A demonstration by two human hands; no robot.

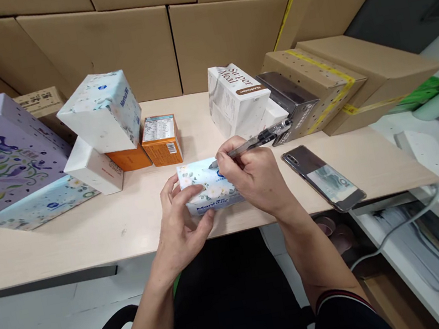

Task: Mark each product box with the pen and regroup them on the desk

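A small white and light-blue flowered box lies near the front edge of the wooden table. My left hand grips its left end, fingers on top and thumb at the front side. In my right hand is a pen, pinched between thumb and fingers, its tip at the box's top face. That hand covers the right end of the box. Just behind stand an orange and white box and a white Super Meal box.
A phone in a clear case lies to the right. At the left stand a purple box, a flowered box and a white box. Cardboard boxes wall off the back, and a cable hangs at the right.
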